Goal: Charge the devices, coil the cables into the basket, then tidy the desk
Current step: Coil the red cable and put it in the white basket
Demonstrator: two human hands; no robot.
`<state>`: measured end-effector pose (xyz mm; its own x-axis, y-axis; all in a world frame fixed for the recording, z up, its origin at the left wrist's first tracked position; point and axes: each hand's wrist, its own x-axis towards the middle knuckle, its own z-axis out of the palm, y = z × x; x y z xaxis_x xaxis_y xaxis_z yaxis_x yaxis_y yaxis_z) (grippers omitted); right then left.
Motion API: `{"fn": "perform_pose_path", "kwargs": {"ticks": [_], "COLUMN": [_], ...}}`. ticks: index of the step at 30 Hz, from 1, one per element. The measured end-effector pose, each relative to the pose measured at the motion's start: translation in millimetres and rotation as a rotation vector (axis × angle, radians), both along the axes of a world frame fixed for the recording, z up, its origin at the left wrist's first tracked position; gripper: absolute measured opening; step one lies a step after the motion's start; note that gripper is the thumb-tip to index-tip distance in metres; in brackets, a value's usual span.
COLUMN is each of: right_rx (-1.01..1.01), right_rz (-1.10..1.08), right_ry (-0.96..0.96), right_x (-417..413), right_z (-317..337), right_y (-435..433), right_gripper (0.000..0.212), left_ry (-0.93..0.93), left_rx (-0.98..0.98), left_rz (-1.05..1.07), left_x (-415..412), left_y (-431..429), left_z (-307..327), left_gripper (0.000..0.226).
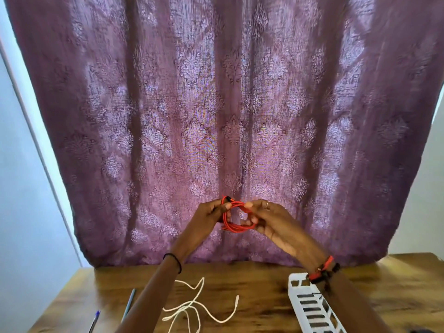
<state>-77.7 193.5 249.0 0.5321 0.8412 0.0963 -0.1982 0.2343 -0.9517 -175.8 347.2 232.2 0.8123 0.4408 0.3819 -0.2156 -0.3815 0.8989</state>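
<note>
A red cable [236,227], wound into a small coil, is held up in the air in front of the purple curtain. My left hand [211,212] grips the coil's left side, with a black plug end sticking up above the fingers. My right hand [269,219] pinches the coil's right side; it wears a ring. On the wooden desk [264,304] below lies a loose white cable [194,308], uncoiled. A white slotted basket [310,308] stands on the desk under my right wrist.
A purple patterned curtain [228,116] hangs behind the desk. Two pens [128,305] [94,322] lie at the desk's left near edge. Pale wall shows at far left and right.
</note>
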Motion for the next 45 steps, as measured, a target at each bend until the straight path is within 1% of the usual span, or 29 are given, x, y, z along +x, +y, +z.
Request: {"fn": "perform_pose_path", "kwargs": {"ticks": [1, 3, 6, 8, 11, 14, 16, 19, 21, 22, 24, 28, 29, 31, 33, 35, 37, 39, 40, 41, 43, 45], "right_rx": [-0.032, -0.115, -0.249, -0.332, -0.406, -0.417, -0.415, -0.409, -0.407, -0.408, -0.395, -0.343, -0.325, -0.292, -0.278, -0.264, -0.241, -0.290, -0.315, -0.355, -0.388, -0.343], "right_rz": [-0.050, -0.146, -0.246, -0.265, -0.218, -0.164, -0.138, -0.052, 0.006, 0.029, 0.065, 0.061, 0.048, 0.042, 0.016, -0.053, -0.156, -0.233, -0.262, -0.299, -0.464, -0.642], "right_ry": [-0.099, -0.290, -0.572, -0.696, -0.761, -0.799, -0.834, -0.802, -0.749, -0.731, -0.714, -0.713, -0.727, -0.761, -0.836, -0.925, -1.042, -1.191, -1.233, -1.225, -1.068, -0.984], "right_x": [-0.9, 0.9, 6.2, 8.2, 10.4, 9.7, 6.7, 4.9, 9.5, 13.7, 22.0, 30.8, 32.0, 33.9, 38.8, 39.7, 40.9, 43.2, 43.5, 41.5, 29.4, 22.0], "right_z": [-2.1, -4.4, -2.8, -1.9, 2.0, 7.5, 8.9, 15.1, 19.3, 20.3, 19.5, 10.7, 8.5, 5.4, 1.8, -2.1, -11.5, -23.9, -29.3, -32.9, -37.8, -50.0], "right_y": [2.6, 5.9, 9.9, 12.4, 12.7, 12.4, 11.8, 4.9, 0.8, -0.6, -1.6, -1.0, -1.5, -4.1, -5.1, -1.4, 3.7, 8.5, 9.2, 10.0, 13.0, 19.6], "right_gripper": [0.005, 0.008, 0.011, 0.015, 0.023, 0.023, 0.018, 0.018, 0.021, 0.021, 0.021, 0.018, 0.018, 0.020, 0.025, 0.029, 0.031, 0.025, 0.022, 0.020, 0.015, 0.003], "left_ry": [0.014, 0.032, 0.030, 0.039, 0.054, 0.050, 0.081, 0.109, 0.128, 0.132, 0.119, 0.078, 0.058, 0.018, -0.038, -0.083, -0.109, -0.133, -0.143, -0.152, -0.169, -0.194], "left_rx": [0.031, 0.116, 0.170, 0.186, 0.176, 0.242, 0.318, 0.365, 0.374, 0.345, 0.255, 0.178, 0.115, -0.088, -0.333, -0.500, -0.602, -0.677, -0.704, -0.724, -0.761, -0.804], "left_rz": [-0.004, -0.011, -0.036, -0.043, -0.075, -0.083, -0.086, -0.117, -0.131, -0.129, -0.127, -0.094, -0.084, -0.073, -0.089, -0.094, -0.084, -0.063, -0.055, -0.048, -0.025, -0.011], "left_x": [0.0, -0.4, -2.0, -2.7, -1.9, -3.0, -3.3, -7.1, -11.6, -13.5, -17.3, -19.6, -20.1, -21.3, -21.7, -21.3, -19.3, -17.0, -15.7, -14.5, -12.0, -8.6], "left_y": [0.0, 0.9, 4.4, 4.1, 2.5, 9.3, 14.8, 16.8, 18.9, 20.6, 24.2, 25.1, 24.0, 20.7, 17.2, 13.7, 9.9, 4.9, 2.8, 0.7, -2.2, -6.1], "left_z": [-0.5, -2.2, -5.9, -7.1, -9.4, -8.9, -7.6, -5.9, -3.8, -3.0, -2.5, -7.7, -9.5, -13.5, -17.4, -18.1, -18.7, -19.4, -20.0, -20.0, -21.6, -23.2], "left_gripper": [0.016, 0.019, 0.029, 0.028, 0.017, 0.018, 0.020, 0.018, 0.025, 0.023, 0.027, 0.026, 0.026, 0.026, 0.022, 0.021, 0.022, 0.023, 0.024, 0.024, 0.023, 0.024]}}
